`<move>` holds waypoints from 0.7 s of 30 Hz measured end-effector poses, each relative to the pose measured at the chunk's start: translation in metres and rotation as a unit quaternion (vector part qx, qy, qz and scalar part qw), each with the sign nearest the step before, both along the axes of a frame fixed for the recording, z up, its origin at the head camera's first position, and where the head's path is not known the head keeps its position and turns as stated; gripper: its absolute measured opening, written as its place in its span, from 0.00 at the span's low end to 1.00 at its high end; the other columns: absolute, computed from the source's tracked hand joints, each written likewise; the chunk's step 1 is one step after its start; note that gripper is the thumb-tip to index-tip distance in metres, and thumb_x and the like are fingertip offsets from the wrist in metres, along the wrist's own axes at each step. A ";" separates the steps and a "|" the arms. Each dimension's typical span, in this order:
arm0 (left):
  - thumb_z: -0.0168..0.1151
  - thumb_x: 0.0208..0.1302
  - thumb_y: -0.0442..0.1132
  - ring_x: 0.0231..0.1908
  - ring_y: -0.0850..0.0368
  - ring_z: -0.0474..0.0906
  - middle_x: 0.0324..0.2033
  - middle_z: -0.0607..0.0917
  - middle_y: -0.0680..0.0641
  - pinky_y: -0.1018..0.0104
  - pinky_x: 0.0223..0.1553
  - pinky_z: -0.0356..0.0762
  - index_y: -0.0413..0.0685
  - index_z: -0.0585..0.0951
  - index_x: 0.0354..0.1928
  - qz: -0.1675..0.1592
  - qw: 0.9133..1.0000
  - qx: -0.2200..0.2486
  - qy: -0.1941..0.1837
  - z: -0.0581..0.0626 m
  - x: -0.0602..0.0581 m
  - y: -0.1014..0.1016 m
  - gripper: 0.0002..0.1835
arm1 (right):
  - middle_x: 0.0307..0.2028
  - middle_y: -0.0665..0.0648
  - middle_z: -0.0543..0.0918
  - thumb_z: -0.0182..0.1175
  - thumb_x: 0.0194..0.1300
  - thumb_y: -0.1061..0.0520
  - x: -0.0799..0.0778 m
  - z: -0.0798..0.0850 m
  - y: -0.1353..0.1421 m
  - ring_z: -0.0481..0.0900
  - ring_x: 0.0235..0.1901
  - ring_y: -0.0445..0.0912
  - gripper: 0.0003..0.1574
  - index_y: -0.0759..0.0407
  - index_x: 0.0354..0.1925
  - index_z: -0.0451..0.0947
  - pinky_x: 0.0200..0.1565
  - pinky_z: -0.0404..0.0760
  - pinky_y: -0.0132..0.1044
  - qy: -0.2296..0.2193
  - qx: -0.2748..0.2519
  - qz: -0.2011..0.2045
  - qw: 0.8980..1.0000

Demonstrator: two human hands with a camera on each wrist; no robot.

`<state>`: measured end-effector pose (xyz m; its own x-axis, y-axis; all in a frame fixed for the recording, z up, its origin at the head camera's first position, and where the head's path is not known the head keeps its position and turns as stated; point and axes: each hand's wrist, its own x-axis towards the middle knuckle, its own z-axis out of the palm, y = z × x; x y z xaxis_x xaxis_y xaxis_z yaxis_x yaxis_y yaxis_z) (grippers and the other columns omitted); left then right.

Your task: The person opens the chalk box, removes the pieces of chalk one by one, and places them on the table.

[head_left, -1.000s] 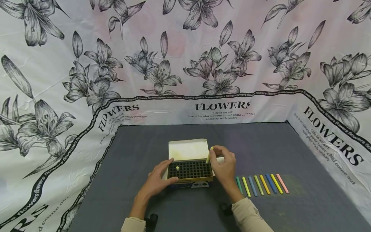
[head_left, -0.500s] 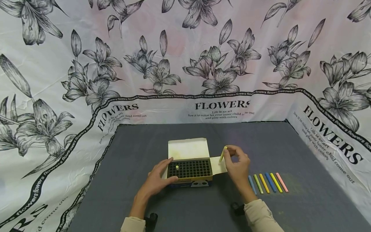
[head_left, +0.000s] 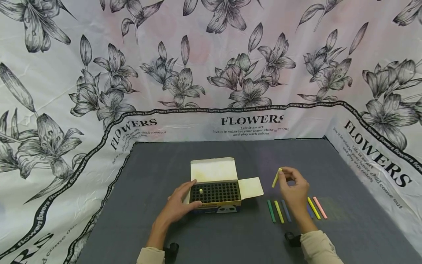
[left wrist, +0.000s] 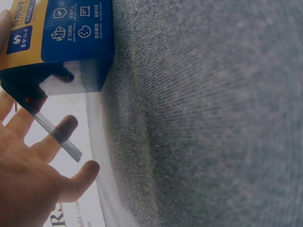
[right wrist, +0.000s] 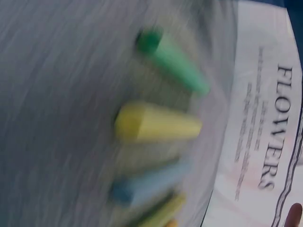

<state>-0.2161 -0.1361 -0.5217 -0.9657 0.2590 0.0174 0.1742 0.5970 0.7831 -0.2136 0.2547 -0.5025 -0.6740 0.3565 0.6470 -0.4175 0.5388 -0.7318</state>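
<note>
A chalk box (head_left: 215,208) stands on the grey cloth, lid folded back, its black insert full of round holes. One pale yellow chalk (head_left: 201,191) pokes up near the insert's left end. My left hand (head_left: 179,201) holds the box's left end, thumb at the front edge and index finger at the back corner; its other fingers spread beside an end flap (left wrist: 61,137) in the left wrist view. Between thumb and fingertips my right hand (head_left: 296,187) pinches a yellow chalk stick (head_left: 276,178), tilted, above the cloth. That stick is out of the right wrist view.
Right of the box a row of chalk sticks lies on the cloth: green (head_left: 271,211), yellow (head_left: 279,212), blue (head_left: 286,211), then a yellow (head_left: 314,208) and a pink (head_left: 320,208). My right hand and wrist cover the middle ones. The right flap (head_left: 251,188) sticks out sideways.
My right hand has carried the yellow chalk stick from over the box's right end to the right, above the row, uncovering the right flap. The left hand has stayed at the box.
</note>
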 end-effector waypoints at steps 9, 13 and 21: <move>0.74 0.60 0.57 0.77 0.36 0.57 0.77 0.64 0.43 0.21 0.68 0.46 0.65 0.66 0.77 0.001 1.000 0.001 0.006 0.000 0.001 0.000 0.44 | 0.26 0.38 0.83 0.66 0.67 0.65 0.016 -0.003 0.051 0.75 0.26 0.26 0.08 0.64 0.44 0.86 0.28 0.71 0.23 -0.038 0.046 -0.035 0.998; 0.74 0.59 0.58 0.77 0.37 0.57 0.77 0.64 0.44 0.20 0.68 0.44 0.65 0.66 0.77 0.002 1.000 0.001 0.005 0.000 0.000 0.000 0.44 | 0.26 0.37 0.82 0.66 0.66 0.64 0.023 -0.006 0.071 0.74 0.24 0.23 0.07 0.64 0.43 0.87 0.30 0.71 0.18 -0.066 0.063 -0.058 0.994; 0.73 0.60 0.58 0.77 0.36 0.57 0.77 0.64 0.43 0.20 0.67 0.45 0.65 0.66 0.77 -0.002 1.000 -0.004 0.005 0.000 0.000 -0.001 0.44 | 0.31 0.66 0.88 0.64 0.69 0.59 0.036 -0.009 0.105 0.70 0.24 0.17 0.11 0.62 0.47 0.86 0.25 0.70 0.17 -0.134 0.117 -0.087 0.980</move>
